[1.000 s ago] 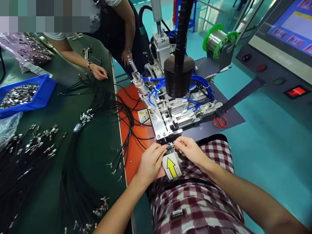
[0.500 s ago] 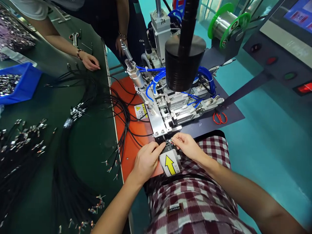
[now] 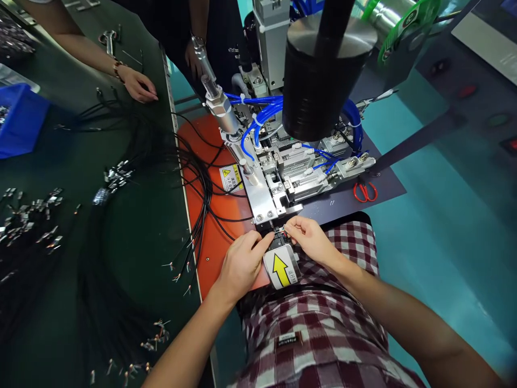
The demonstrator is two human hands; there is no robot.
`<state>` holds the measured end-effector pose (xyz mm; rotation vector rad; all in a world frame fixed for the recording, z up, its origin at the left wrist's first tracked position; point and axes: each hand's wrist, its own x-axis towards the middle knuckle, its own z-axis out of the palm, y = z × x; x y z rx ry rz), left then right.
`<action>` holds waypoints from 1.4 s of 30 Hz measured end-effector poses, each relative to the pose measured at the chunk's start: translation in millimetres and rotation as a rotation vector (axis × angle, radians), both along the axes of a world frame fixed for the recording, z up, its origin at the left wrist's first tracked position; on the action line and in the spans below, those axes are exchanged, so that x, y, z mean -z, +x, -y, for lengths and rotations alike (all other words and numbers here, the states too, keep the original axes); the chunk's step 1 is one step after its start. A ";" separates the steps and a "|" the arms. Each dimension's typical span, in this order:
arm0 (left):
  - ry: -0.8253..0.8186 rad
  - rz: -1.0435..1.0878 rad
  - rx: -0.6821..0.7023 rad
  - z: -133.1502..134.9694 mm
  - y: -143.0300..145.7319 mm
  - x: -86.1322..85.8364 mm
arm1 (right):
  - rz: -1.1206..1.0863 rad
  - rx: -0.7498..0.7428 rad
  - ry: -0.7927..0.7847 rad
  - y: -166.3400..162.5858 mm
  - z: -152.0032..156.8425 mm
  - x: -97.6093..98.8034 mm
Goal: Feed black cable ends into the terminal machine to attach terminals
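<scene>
My left hand [image 3: 242,261] rests at the front fixture [image 3: 278,240] of a benchtop machine, its fingers curled and its thumb reaching over the fixture. A black cable [image 3: 224,229] runs from the bundle up to this hand and disappears there; what the fingers hold is hidden. Opposite, my right hand [image 3: 309,237] pinches small wire ends [image 3: 284,230] with white and red bits, right at the fixture. Just below both hands is a plate with a yellow arrow [image 3: 281,269].
Metal cylinders and blue hoses [image 3: 270,113] rise behind the hands, beside a black cone-shaped part [image 3: 323,81]. Red scissors [image 3: 365,192] lie right. Cable bundles [image 3: 100,258] and a blue bin [image 3: 22,121] occupy the left table. Another person's hand [image 3: 139,85] rests there.
The camera view has shifted slightly, so the machine looks a little nearer. Both my hands stay at the fixture with nearly the same grip.
</scene>
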<state>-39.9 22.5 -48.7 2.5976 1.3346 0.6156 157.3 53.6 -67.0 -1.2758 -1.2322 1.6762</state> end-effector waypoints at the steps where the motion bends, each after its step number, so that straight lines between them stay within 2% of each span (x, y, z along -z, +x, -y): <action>1: 0.003 -0.007 -0.004 0.0 0.5 -0.3 | 0.006 0.008 0.004 -0.7 0.5 -0.2; 11: 0.022 -0.053 -0.023 3.2 3.2 -0.8 | 0.217 0.064 0.085 -3.6 8.1 1.3; 13: 0.010 -0.039 -0.022 3.5 3.0 -0.7 | 0.197 0.069 0.064 -4.1 7.6 0.7; 17: -0.009 -0.006 -0.016 3.5 2.8 -1.4 | 0.012 0.030 -0.058 -5.2 5.0 0.8; 21: -0.007 0.000 -0.016 3.9 2.8 -1.9 | -0.040 0.048 -0.049 -5.1 5.5 1.8; 26: -0.022 0.008 -0.013 4.2 1.9 -0.6 | -0.034 0.085 -0.042 -5.7 7.2 -2.2; 36: -0.031 0.015 -0.020 4.6 1.6 -1.8 | -0.010 0.056 -0.080 -5.4 5.3 -5.7; 42: -0.023 -0.014 -0.023 5.0 1.7 -2.5 | 0.144 0.042 -0.039 -3.4 6.3 -5.1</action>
